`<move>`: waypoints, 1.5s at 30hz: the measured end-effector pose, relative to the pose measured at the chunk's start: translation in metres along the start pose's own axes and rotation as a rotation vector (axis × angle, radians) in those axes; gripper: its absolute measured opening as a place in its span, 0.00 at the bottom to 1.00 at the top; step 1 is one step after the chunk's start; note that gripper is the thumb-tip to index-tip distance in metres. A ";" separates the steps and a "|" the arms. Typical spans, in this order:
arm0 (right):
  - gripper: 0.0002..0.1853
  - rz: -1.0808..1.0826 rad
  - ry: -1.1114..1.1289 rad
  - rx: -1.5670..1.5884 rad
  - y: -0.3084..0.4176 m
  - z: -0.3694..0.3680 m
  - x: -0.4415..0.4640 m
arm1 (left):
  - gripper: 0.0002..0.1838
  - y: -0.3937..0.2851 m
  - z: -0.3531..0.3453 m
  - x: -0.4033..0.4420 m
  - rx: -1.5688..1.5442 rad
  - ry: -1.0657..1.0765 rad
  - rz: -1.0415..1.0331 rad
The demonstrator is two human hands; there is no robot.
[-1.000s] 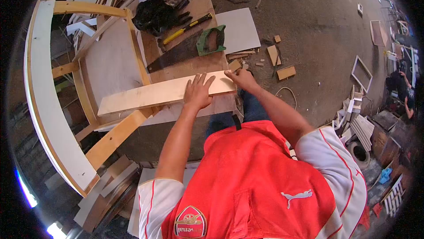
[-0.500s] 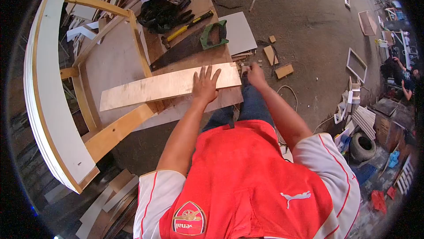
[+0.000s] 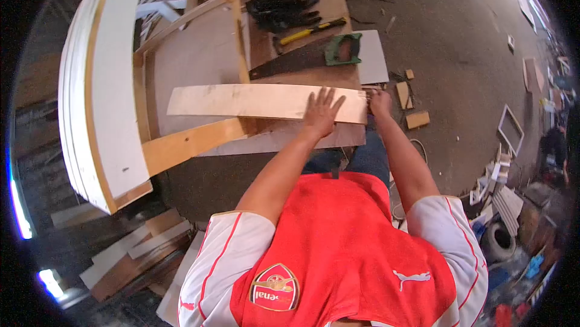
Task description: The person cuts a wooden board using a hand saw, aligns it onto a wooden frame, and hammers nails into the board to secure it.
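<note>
A long pale plywood strip (image 3: 241,102) lies across a wooden work surface and a frame. My left hand (image 3: 322,112) rests flat on it near the right end, fingers spread. At that right end, my right hand (image 3: 380,104) is closed, its curled fingers against the strip's end edge. Whatever those fingers pinch is too small or hidden to make out. Beyond the strip lies a handsaw (image 3: 290,62) with a green handle. Farther back is a hammer (image 3: 311,32) with a yellow and black handle.
A large white-faced wooden frame (image 3: 112,85) stands at left, its yellowish rails reaching under the strip. A black bundle (image 3: 281,8) sits behind the hammer. Wood offcuts (image 3: 417,119) lie on the floor at right. More boards (image 3: 136,248) are stacked at lower left.
The view has shifted, so everything sits farther right. My right hand has come from just off the strip's end to right against it. My left hand stays flat on the strip.
</note>
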State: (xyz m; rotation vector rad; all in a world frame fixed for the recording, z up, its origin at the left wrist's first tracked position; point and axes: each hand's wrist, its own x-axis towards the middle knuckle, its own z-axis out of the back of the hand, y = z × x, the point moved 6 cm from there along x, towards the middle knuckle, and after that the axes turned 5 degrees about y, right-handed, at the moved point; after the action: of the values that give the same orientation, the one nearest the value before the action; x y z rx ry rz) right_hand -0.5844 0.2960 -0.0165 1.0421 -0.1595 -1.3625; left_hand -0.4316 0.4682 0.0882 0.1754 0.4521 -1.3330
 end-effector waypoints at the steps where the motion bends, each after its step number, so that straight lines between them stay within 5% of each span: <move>1: 0.20 0.071 -0.009 -0.064 0.007 0.003 -0.007 | 0.48 0.001 -0.002 0.000 0.032 -0.010 -0.002; 3: 0.26 0.210 -0.039 -0.191 0.031 0.014 -0.025 | 0.50 0.001 -0.006 -0.002 0.094 -0.027 -0.014; 6: 0.42 0.709 0.089 -0.238 0.070 -0.001 -0.052 | 0.49 0.004 -0.013 -0.006 -0.017 -0.060 -0.002; 9: 0.52 0.930 0.230 -0.735 0.102 -0.026 -0.097 | 0.49 0.009 -0.029 -0.005 -0.070 -0.157 0.016; 14: 0.66 0.948 0.255 -0.886 0.083 -0.076 -0.091 | 0.48 0.021 -0.026 -0.038 -0.082 -0.136 0.007; 17: 0.65 0.906 0.352 -0.851 0.124 -0.064 -0.126 | 0.47 0.029 -0.017 -0.063 -0.118 -0.033 0.005; 23: 0.62 0.775 0.380 -0.915 0.136 -0.056 -0.146 | 0.41 0.058 -0.056 -0.104 -0.308 -0.322 0.085; 29: 0.56 0.846 0.281 -0.871 0.140 -0.023 -0.179 | 0.33 0.088 -0.080 -0.205 -0.396 -0.604 0.332; 32: 0.56 0.788 0.285 -0.840 0.129 0.003 -0.201 | 0.32 0.088 -0.085 -0.241 -0.523 -0.577 0.525; 36: 0.56 0.817 0.117 -0.746 0.072 0.041 -0.228 | 0.31 0.100 -0.162 -0.218 -1.285 -0.757 0.554; 39: 0.58 0.754 0.091 -0.718 0.027 0.079 -0.267 | 0.34 0.072 -0.107 -0.216 -1.792 -0.705 0.585; 45: 0.59 0.634 0.001 -0.714 -0.085 0.151 -0.354 | 0.36 0.020 -0.056 -0.196 -2.175 -0.603 0.274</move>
State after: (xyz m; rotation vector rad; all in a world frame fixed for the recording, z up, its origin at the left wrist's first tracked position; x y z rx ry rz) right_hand -0.8378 0.5304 0.1741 0.3348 0.0085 -0.7365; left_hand -0.4565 0.6701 0.1162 -1.8075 1.0306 -0.0329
